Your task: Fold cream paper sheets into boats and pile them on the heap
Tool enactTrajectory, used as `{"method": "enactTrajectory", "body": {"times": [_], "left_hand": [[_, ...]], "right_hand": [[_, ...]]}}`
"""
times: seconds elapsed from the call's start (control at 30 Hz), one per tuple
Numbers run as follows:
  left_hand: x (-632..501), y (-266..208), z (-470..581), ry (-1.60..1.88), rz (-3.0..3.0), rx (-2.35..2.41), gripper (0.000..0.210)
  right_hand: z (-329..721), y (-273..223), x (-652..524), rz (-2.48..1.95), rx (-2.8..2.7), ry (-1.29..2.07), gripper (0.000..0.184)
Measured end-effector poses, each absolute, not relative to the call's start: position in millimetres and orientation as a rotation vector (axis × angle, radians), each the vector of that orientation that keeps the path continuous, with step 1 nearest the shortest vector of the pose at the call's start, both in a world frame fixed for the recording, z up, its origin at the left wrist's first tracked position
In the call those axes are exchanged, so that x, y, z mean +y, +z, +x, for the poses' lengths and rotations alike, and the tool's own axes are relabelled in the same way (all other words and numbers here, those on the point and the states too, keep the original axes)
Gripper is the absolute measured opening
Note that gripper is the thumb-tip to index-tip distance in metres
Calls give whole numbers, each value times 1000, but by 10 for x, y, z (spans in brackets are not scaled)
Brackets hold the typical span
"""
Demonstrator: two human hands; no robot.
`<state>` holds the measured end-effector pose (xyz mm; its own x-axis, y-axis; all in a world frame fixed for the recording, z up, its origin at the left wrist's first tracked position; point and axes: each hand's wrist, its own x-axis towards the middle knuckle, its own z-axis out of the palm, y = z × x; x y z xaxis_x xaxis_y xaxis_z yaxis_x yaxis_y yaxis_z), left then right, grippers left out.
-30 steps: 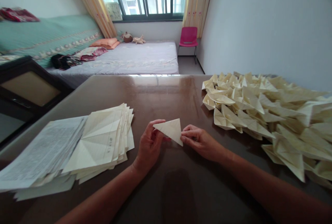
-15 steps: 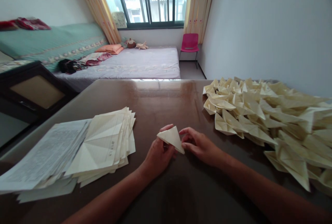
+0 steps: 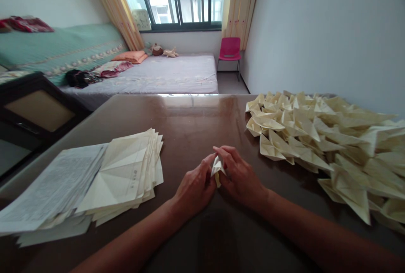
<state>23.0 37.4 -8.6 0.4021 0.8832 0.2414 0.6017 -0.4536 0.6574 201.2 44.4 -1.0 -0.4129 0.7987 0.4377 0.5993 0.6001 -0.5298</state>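
Between my two hands, low over the brown table [image 3: 186, 131], is a small piece of folded cream paper [image 3: 217, 167]. My left hand [image 3: 196, 182] is closed on its left side, fingers bent and thumb below. On the other side, my right hand [image 3: 241, 176] grips it with curled fingers. Most of the paper is hidden by the fingers; only a narrow ridge and a flap hanging beneath show. A stack of creased cream sheets [image 3: 122, 171] lies to the left of my left hand. Right of my right hand spreads a heap of folded paper boats [image 3: 303, 133].
Printed sheets [image 3: 63, 184] lie beside the creased stack at the table's left. Past the far table edge stand a bed [image 3: 183, 72] and a pink chair [image 3: 230, 49]. A dark cabinet [image 3: 38, 108] is at the left, and a white wall [image 3: 316, 32] runs along the right.
My right hand has moved in and closed on the paper's right side. The flat triangle has been turned and opened into a ridged shape, now mostly covered by both hands. The view has shifted slightly.
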Motion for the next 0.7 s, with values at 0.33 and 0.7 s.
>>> {"method": "enactTrajectory", "body": {"times": [0.33,0.7], "left_hand": [[546,-133,156,704,2204,1432,27],[515,-37,19,297,2725,1416,21]], "right_hand": [[2123,-198,674,-1086,-2094,543,36],[2412,-93,729,-906,-2605,421,26]]}}
